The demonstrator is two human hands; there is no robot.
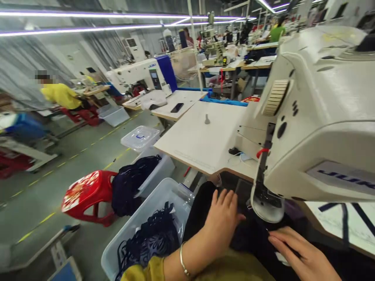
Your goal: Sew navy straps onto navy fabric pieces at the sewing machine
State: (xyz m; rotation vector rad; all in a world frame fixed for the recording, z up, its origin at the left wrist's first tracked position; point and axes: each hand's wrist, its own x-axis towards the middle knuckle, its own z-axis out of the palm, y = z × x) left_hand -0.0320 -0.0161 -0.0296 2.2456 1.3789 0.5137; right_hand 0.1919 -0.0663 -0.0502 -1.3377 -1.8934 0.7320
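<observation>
Here, both hands press one piece of dark fabric point(252, 239) lying under the presser foot of the white sewing machine point(318, 117). The left hand point(224, 219) lies palm down, open, fingers slightly spread, gripping nothing. The right hand point(303, 255) lies flat too, fingers stretched along the cloth. One bangle point(183, 264) circles the left wrist. Two clear bins point(140, 220) of dark pieces and one red stool point(86, 195) stand to the left.

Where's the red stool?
Head view, lower left: the red stool stands on the floor, right beside the dark fabric pile and left of the clear bin.
</observation>
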